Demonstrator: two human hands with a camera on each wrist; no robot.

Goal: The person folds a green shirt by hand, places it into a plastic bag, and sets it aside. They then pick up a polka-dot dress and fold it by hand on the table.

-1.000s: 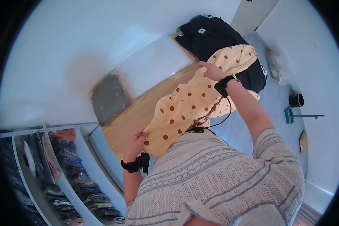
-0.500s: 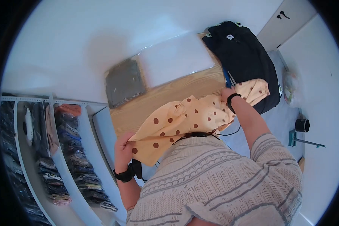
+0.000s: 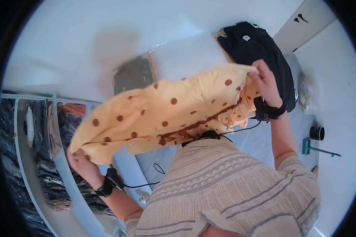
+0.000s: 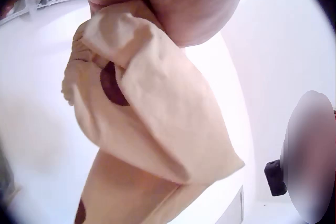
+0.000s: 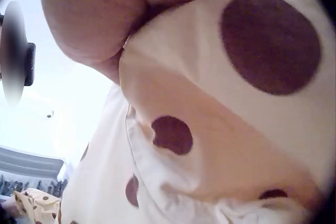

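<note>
A pale yellow cloth with brown dots (image 3: 158, 102) is stretched between both hands above the table, a dark red frilled trim along its near side. The left hand (image 3: 84, 166) pinches its far-left end; in the left wrist view the cloth (image 4: 157, 92) hangs in folds under the hand (image 4: 173, 3). At the right, the right hand (image 3: 267, 85) grips the other upper corner. The right wrist view has the dotted cloth (image 5: 210, 87) bunched beneath the right hand (image 5: 100, 14).
Black garments (image 3: 257, 47) lie at the table's right end. Behind the cloth are a grey packet (image 3: 134, 75) and clear plastic bags (image 3: 186, 55). Shelves of bagged clothes (image 3: 47, 173) stand at left. A black bin (image 3: 316, 133) and a green dustpan (image 3: 306, 146) are on the floor at right.
The left hand has moved left and down, the right hand up and to the right. The cloth between them has been lifted and spread wider, and its right part has come off the black garments.
</note>
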